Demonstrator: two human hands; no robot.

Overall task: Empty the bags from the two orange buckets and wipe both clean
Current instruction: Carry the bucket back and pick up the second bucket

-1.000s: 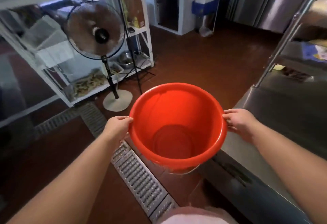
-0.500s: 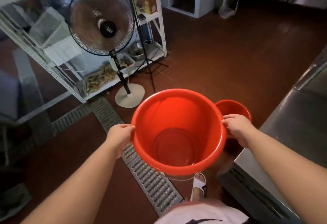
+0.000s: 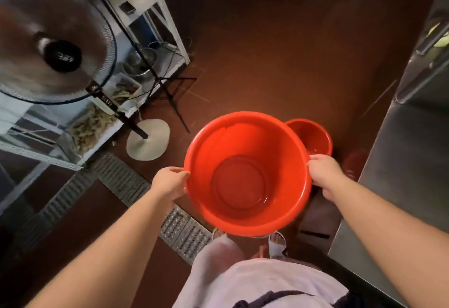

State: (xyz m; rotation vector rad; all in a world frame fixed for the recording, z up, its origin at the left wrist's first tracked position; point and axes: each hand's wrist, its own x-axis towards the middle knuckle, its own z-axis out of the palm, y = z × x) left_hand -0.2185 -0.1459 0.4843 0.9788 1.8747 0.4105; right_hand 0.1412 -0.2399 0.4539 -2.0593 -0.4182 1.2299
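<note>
1. Buckets: the larger orange bucket [image 3: 247, 174] is hanging above the floor, just over the drain grate [image 3: 184, 232]; the left hand [image 3: 170, 183] and right hand [image 3: 324, 174] are each gripping its rim on opposite sides.
2. No bag is showing inside; the bottom is glistening, possibly wet.
3. The second bucket [image 3: 313, 137] is standing on the floor behind it, also bagless.
4. Judgement: emptying is looking done; wiping is probably remaining, no cloth in view.

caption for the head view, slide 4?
Both hands, left hand and right hand, grip the rim of an empty orange bucket above a floor drain, second orange bucket behind.
</note>
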